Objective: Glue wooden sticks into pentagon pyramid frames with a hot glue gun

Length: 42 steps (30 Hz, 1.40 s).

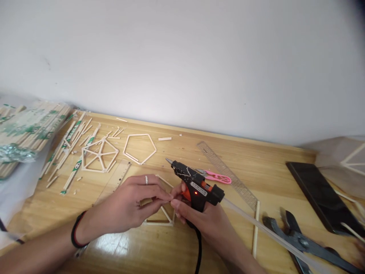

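A black and orange hot glue gun [198, 190], its red light lit, rests in the grip of my right hand [209, 220]. The gun's nozzle points up and to the left, and a long clear glue stick [256, 219] sticks out of its back. My left hand [142, 199] is pinched closed, fingertips meeting my right thumb and index finger. What they pinch is too small to make out. Below the fingers lies a wooden stick frame [158, 223] with inner spokes, partly hidden by both hands.
A spoked pentagon [99, 155] and a plain pentagon [139, 135] lie behind, near loose sticks [68, 152]. Bagged chopsticks [34, 125] are at left. To the right are pink snips [218, 177], a clear ruler [228, 173], a black phone [322, 194] and a dark metal cutter [302, 241].
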Each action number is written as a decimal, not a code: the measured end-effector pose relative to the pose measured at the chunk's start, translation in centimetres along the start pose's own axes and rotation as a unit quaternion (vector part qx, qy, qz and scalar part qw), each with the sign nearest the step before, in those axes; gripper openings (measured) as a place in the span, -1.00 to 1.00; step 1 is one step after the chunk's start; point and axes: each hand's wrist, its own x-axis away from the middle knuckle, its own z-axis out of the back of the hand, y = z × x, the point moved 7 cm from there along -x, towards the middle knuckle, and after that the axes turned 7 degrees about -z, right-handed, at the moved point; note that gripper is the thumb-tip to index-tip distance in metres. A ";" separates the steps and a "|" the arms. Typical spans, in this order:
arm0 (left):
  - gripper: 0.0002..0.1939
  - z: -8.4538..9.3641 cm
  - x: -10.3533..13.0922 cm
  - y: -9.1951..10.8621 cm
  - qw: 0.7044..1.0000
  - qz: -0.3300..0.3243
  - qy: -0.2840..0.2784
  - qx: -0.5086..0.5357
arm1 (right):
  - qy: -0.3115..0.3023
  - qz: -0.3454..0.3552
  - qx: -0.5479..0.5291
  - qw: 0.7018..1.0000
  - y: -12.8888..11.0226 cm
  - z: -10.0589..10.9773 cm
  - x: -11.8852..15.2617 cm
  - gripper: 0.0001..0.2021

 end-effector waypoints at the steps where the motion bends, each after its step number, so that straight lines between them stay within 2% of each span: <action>1: -0.84 0.0 0.0 0.0 1.000 -0.001 -0.001 -0.003 | -0.001 -0.001 -0.001 1.000 0.0 0.0 0.0 -0.62; 8: -0.84 0.1 0.0 0.0 1.000 -0.005 -0.008 -0.020 | -0.001 -0.006 -0.020 1.000 0.2 -0.1 0.0 -0.62; 15: -0.85 0.0 -0.1 0.1 1.000 -0.005 -0.006 -0.012 | -0.007 0.002 0.015 1.000 0.0 -0.2 0.0 -0.62; 21: -0.83 -0.2 0.2 -0.4 1.000 0.012 -0.011 -0.007 | 0.006 -0.004 0.006 1.000 0.0 0.0 0.1 -0.64; 29: -0.84 -0.2 0.1 -0.1 1.000 0.007 -0.024 0.004 | 0.001 -0.006 0.016 1.000 -0.3 -0.2 0.1 -0.62; 42: -0.91 -0.4 0.1 -0.2 0.999 0.017 -0.027 0.001 | -0.002 -0.015 0.028 0.999 0.1 -0.2 -0.1 -0.62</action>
